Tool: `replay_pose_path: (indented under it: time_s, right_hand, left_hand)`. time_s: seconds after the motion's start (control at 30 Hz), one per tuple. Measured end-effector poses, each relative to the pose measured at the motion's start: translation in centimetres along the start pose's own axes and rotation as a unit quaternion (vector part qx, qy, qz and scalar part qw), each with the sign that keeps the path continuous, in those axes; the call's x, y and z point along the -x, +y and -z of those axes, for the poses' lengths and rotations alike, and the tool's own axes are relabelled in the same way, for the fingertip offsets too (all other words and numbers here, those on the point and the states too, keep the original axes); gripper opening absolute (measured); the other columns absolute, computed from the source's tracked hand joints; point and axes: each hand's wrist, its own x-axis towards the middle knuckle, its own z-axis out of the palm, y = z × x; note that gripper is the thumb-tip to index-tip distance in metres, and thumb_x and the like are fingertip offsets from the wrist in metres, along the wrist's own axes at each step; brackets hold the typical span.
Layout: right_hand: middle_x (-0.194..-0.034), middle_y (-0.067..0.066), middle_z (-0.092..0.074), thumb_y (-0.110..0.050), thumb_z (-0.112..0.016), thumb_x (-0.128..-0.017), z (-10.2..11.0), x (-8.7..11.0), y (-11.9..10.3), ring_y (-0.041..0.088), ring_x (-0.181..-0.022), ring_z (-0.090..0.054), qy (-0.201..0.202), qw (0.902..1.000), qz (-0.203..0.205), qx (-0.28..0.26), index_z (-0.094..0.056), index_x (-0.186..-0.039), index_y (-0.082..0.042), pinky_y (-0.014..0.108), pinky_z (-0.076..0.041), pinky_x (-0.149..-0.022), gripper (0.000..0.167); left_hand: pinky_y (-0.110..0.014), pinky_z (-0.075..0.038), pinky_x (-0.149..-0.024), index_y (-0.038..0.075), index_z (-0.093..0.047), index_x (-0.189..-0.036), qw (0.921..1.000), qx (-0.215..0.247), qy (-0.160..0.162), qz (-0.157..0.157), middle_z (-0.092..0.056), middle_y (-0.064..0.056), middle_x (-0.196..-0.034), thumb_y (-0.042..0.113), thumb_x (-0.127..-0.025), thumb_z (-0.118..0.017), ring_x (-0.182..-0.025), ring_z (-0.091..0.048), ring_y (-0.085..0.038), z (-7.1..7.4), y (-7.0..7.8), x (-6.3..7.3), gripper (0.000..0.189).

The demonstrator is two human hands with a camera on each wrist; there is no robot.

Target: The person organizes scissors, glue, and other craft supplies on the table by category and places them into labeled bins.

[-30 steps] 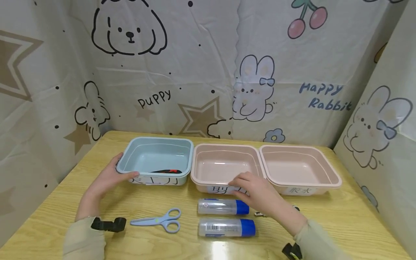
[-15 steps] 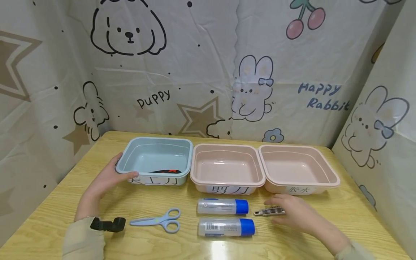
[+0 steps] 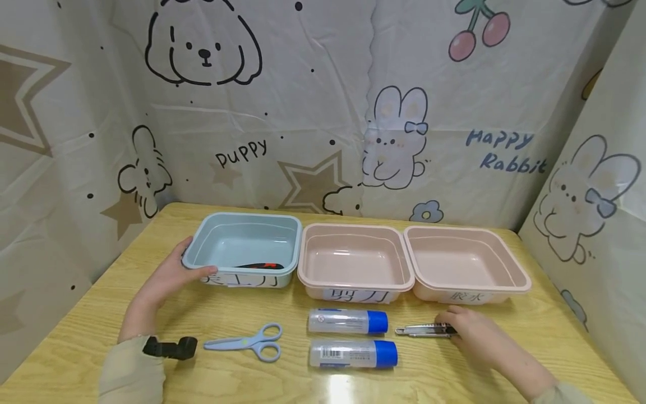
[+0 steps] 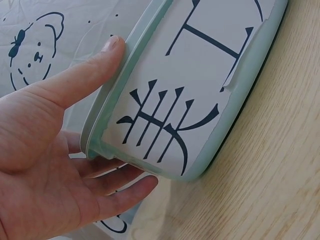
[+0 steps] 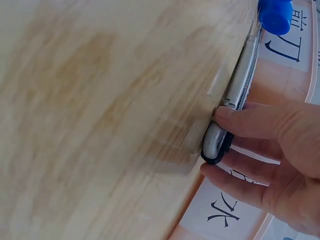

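My left hand (image 3: 169, 276) holds the front left corner of a light-blue plastic bin (image 3: 242, 245), thumb along the rim and fingers around the side. In the left wrist view the thumb (image 4: 100, 62) lies at the bin's lip beside a white character label. A black and red utility knife (image 3: 264, 266) lies inside this bin. With my right hand (image 3: 474, 332) I pinch the back end of a silver utility knife (image 3: 419, 330) in front of the right pink bin. The right wrist view shows thumb and fingers at the rounded dark end of the silver knife (image 5: 242, 75).
Two pink bins, a middle one (image 3: 353, 252) and a right one (image 3: 464, 261), stand beside the blue bin. Two clear glue bottles with blue caps, one farther (image 3: 338, 321) and one nearer (image 3: 343, 353), lie in front. Light-blue scissors (image 3: 247, 341) lie to their left on the wooden table (image 3: 222, 381).
My right hand has moved from the middle pink bin's front edge right and down to the silver utility knife and now pinches its end. My left hand stays at the blue bin.
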Motion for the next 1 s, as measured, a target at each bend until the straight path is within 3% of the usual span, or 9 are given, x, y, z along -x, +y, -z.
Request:
replay_pose_path:
  time_s: [0.23, 0.43, 0.6, 0.8, 1.0]
  right_hand:
    - [-0.091, -0.003, -0.06, 0.001, -0.071, -0.068, 1.0, -0.4, -0.6, 0.014, -0.079, -0.059, 0.016, 0.9992, 0.035, -0.011, -0.065, -0.096, -0.012, 0.034, -0.051, -0.067, 0.032]
    - [-0.101, 0.006, -0.064, 0.005, -0.067, -0.068, 2.1, -1.2, -2.1, 0.021, -0.089, -0.062, 0.105, 0.992, 0.069, 0.001, -0.064, -0.104, -0.006, 0.037, -0.052, -0.073, 0.038]
    - [-0.102, 0.006, -0.065, 0.001, -0.072, -0.069, 3.3, -2.4, -3.6, 0.022, -0.09, -0.063, 0.146, 0.9859, 0.082, -0.006, -0.062, -0.106, -0.007, 0.038, -0.052, -0.074, 0.039]
    - [-0.1, 0.005, -0.064, -0.003, -0.069, -0.077, 4.5, -5.0, -5.9, 0.019, -0.091, -0.062, 0.147, 0.9865, 0.069, -0.025, -0.062, -0.109, -0.005, 0.035, -0.052, -0.076, 0.033]
    - [-0.101, 0.005, -0.064, -0.006, -0.065, -0.08, 4.5, -8.8, -7.7, 0.018, -0.091, -0.061, 0.151, 0.9836, 0.085, -0.05, -0.062, -0.11, -0.003, 0.032, -0.052, -0.077, 0.03]
  left_hand:
    - [-0.063, -0.026, -0.098, 0.002, 0.006, -0.145, 0.9999, -0.004, 0.0, 0.01, -0.016, -0.032, -0.144, 0.039, -0.078, -0.069, -0.127, -0.025, -0.048, 0.0, 0.0, 0.0, 0.107]
    - [-0.063, -0.027, -0.097, 0.002, 0.005, -0.145, 1.0, -0.003, 0.001, 0.006, -0.017, -0.032, -0.144, 0.039, -0.078, -0.069, -0.126, -0.026, -0.048, 0.0, -0.1, 0.0, 0.106]
    - [-0.063, -0.028, -0.097, 0.001, 0.005, -0.145, 1.0, 0.0, 0.0, 0.001, -0.018, -0.032, -0.143, 0.038, -0.079, -0.069, -0.125, -0.028, -0.048, 0.0, 0.1, 0.0, 0.105]
    - [-0.063, -0.028, -0.097, 0.002, 0.006, -0.145, 1.0, -0.004, -0.002, 0.005, -0.018, -0.032, -0.143, 0.039, -0.079, -0.068, -0.125, -0.028, -0.047, 0.0, 0.3, 0.0, 0.105]
    - [-0.063, -0.026, -0.098, 0.002, 0.007, -0.145, 0.9998, -0.01, -0.005, 0.015, -0.015, -0.032, -0.144, 0.041, -0.078, -0.068, -0.127, -0.025, -0.048, 0.0, 0.4, 0.1, 0.108]
